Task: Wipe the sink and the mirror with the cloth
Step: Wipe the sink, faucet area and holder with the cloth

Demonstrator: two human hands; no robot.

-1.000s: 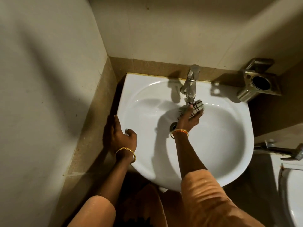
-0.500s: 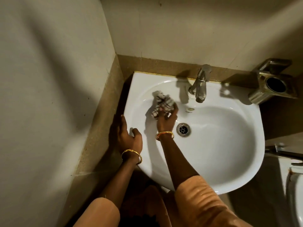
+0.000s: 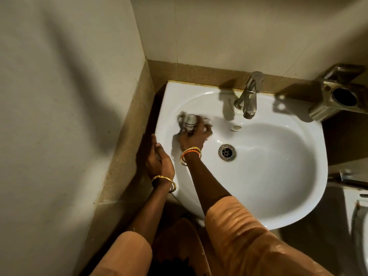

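A white sink is mounted in the corner, with a metal drain in the bowl. My right hand presses a crumpled checked cloth against the bowl's left inner slope, near the rim. My left hand rests on the sink's left edge, fingers wrapped over the rim and holding nothing else. The cloth is blurred by motion. No mirror is in view.
A chrome tap stands at the back of the sink. A metal holder is fixed to the wall at the right. Tiled walls close in on the left and behind. Part of a white fixture shows at the right edge.
My right hand has swept the cloth from under the tap leftward across the bowl to its left slope. My left hand has stayed on the left rim.
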